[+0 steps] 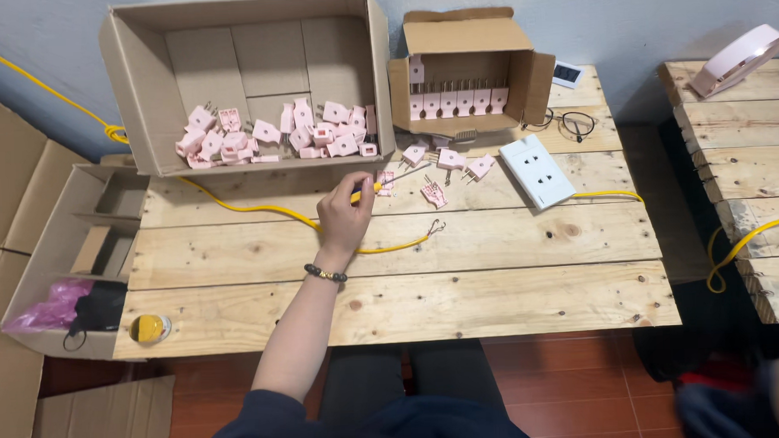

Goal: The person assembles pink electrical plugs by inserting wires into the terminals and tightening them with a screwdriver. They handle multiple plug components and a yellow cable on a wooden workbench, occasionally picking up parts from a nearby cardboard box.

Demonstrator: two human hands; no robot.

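Fingers [358,194] grasp a yellow-handled screwdriver [388,181] over the plank table [496,302], blue wall [624,12] behind.

- Table [496,302]: raw wood planks, matt, knotty.
- Boxes [144,98]: brown corrugated cardboard, matt.
- Plugs [266,133]: pink plastic, smooth, w/ metal prongs.
- Socket plate [536,171]: white plastic, glossy.
- Cable [260,208]: yellow, smooth sheath.
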